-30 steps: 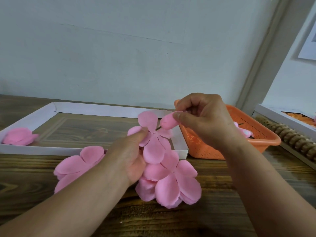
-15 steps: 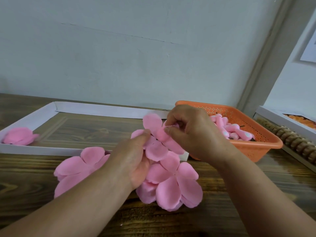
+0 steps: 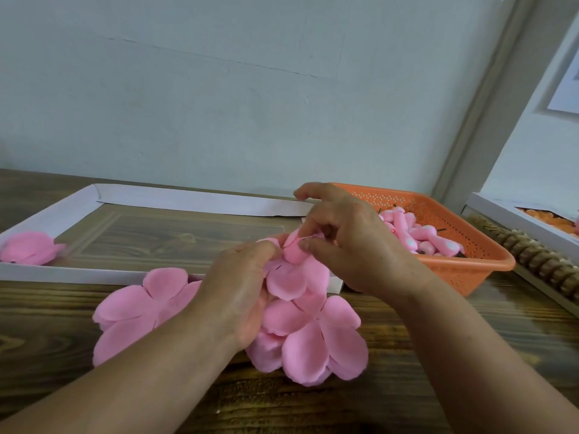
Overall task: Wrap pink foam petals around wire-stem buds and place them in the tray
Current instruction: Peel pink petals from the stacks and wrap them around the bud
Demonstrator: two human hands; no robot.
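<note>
Pink petal piece [image 3: 286,278] pinched between fingers of both hands.

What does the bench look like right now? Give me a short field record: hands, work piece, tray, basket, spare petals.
left hand: grips the petal piece from the left
right hand: pinches the petal piece at its top
petal piece: pink, held between both hands above the table
tray: white, one finished pink flower at its left end
basket: orange, holds pink buds
spare petals: pink stacks on the wooden table, near side of the tray
</note>
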